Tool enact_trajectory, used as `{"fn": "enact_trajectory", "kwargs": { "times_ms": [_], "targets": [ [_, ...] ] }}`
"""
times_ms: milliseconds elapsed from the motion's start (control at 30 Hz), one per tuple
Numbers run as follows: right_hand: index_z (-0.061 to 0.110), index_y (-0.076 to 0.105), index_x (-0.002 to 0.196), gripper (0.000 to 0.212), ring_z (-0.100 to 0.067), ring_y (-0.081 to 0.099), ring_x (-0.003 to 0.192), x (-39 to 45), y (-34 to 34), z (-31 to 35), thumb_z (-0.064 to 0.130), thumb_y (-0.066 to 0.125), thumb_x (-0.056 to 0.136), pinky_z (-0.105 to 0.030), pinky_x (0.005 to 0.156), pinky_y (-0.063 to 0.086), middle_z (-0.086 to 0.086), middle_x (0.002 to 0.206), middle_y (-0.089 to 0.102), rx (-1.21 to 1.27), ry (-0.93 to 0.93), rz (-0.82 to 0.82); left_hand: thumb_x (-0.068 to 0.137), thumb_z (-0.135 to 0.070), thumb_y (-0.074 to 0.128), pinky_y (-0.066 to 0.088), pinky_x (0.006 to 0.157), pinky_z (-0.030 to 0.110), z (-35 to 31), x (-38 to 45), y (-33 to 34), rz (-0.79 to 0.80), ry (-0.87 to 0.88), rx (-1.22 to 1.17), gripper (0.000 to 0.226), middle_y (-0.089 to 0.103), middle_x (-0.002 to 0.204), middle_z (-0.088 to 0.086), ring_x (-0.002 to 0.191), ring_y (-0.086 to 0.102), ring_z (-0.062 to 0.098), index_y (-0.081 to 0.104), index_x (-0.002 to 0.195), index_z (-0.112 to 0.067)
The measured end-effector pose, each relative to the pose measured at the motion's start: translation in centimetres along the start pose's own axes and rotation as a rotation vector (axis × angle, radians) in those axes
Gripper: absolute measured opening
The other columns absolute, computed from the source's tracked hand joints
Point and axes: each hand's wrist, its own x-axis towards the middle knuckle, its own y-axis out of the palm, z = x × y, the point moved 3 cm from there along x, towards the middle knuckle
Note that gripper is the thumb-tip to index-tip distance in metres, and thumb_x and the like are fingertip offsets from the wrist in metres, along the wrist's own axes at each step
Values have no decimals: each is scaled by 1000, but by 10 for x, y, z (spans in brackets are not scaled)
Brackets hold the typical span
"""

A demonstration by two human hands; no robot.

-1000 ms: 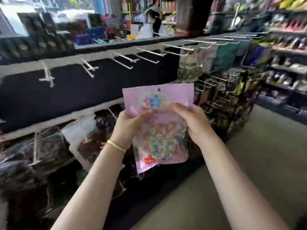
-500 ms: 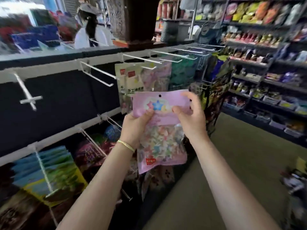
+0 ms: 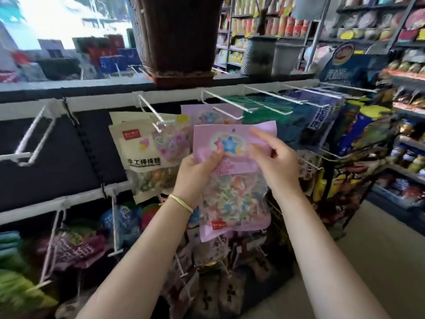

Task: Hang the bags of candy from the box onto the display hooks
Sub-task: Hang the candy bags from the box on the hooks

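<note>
L fingers [image 3: 208, 160] pinch pink candy bag [image 3: 232, 180]; R hand [image 3: 273, 162] fingers loosely spread, touching bag's top edge.

Pink candy bag [image 3: 232, 180] with a blue star and pastel sweets; at nine o'clock, a cream bag [image 3: 135, 143]; white hooks [image 3: 225, 104].

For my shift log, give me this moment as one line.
step: hanging not yet done | left hand: grips pink candy bag | right hand: fingers at bag's top edge | hook: matching pink bag hangs there
</note>
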Motion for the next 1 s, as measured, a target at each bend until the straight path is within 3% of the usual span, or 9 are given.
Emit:
{"fn": "enact_trajectory", "kwargs": {
  "times_ms": [167, 267, 333, 467, 567, 667, 767, 900, 1000],
  "targets": [
    [36, 70, 118, 29, -17, 60, 104, 46, -21, -23, 21, 68, 94, -13, 87, 46, -10, 115, 67, 55, -62, 72, 94, -19, 69, 60, 82, 36, 10, 16, 34, -157, 29, -49, 18, 76, 102, 15, 95, 73, 26, 76, 101, -4],
    [40, 68, 115, 32, -16, 62, 103, 61, -20, -29, 16, 66, 94, -22, 92, 49, -11, 113, 68, 104, -114, 168, 97, -18, 64, 58, 75, 28, 10, 18, 44, -283, 72, -58, 17, 78, 95, 9, 91, 75, 19, 75, 98, -5],
    [37, 68, 116, 35, -15, 62, 102, 66, -16, -33, 10, 64, 94, -22, 90, 49, -10, 113, 69, 127, -145, 204, 98, -27, 64, 59, 80, 35, 10, 21, 41, -365, 80, -37, 23, 77, 99, 11, 92, 74, 22, 76, 99, -7],
    [33, 68, 120, 34, -32, 57, 101, 72, -14, -44, 9, 62, 97, -32, 90, 49, -27, 112, 61, 173, -127, 204, 85, -52, 72, 47, 84, 48, 6, 26, 41, -419, 112, 57, 38, 66, 102, 17, 92, 60, 33, 77, 85, -14],
    [30, 69, 123, 32, -24, 59, 100, 75, -18, -49, 11, 61, 98, -25, 88, 49, -18, 114, 63, 196, -132, 191, 82, -61, 71, 43, 81, 46, 4, 28, 48, -404, 105, 105, 48, 58, 102, 14, 93, 54, 31, 73, 88, -14],
    [29, 69, 125, 32, -1, 57, 88, 78, -14, -53, 13, 60, 99, -11, 80, 45, -6, 112, 61, 139, -147, 250, 93, -47, 64, 53, 81, 43, 8, 30, 45, -464, 95, 95, 38, 68, 91, 15, 86, 64, 30, 71, 86, -10],
    [38, 64, 127, 40, -1, 47, 76, 86, -4, -58, 13, 58, 97, -7, 75, 40, -7, 101, 53, 16, -177, 280, 98, -43, 60, 56, 72, 29, 9, 37, 40, -518, 72, 204, 34, 74, 80, 1, 75, 70, 15, 75, 89, -14],
    [32, 59, 138, 48, 4, 44, 71, 98, 5, -63, 8, 58, 97, -3, 76, 39, 0, 93, 38, -55, -215, 300, 96, -46, 62, 39, 52, 16, 13, 55, 29, -584, 58, 368, 38, 53, 54, -13, 52, 48, 4, 62, 78, -13],
    [31, 54, 142, 54, 8, 44, 74, 102, 13, -68, 2, 58, 96, 0, 76, 37, 0, 95, 37, -90, -260, 310, 98, -43, 60, 46, 61, 16, 18, 68, 22, -611, 105, 436, 38, 65, 77, -5, 68, 57, 6, 69, 89, -7]
  ]
}}
